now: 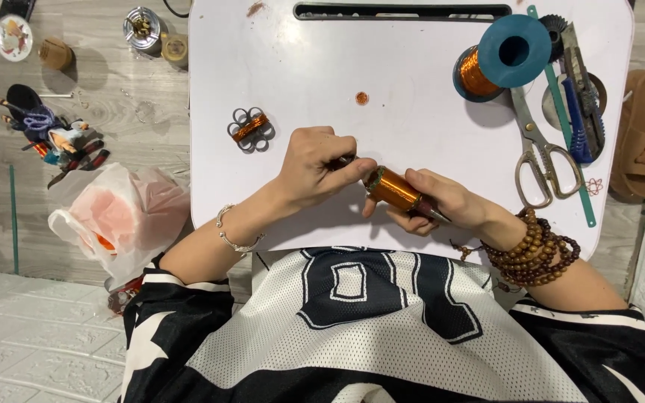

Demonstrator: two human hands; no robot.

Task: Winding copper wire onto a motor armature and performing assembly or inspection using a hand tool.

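Gripping shiny copper-wound coil (395,188), tilted: right hand (442,201) curled around; left hand (315,166) fingertips pinched at end.

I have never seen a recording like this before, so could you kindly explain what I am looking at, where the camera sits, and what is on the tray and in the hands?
There is no machine here: a person works with two bare hands, and the single picture comes from a camera worn on the head, looking down.

Both hands meet over a white lap tray. The right hand grips a small coil of copper wire wound on a metal rod. The left hand pinches at the coil's end.

Also on the tray lie a blue spool of copper wire, scissors, a utility knife and a small wound piece with wire loops. Beside the tray, on the floor, sits a plastic bag.
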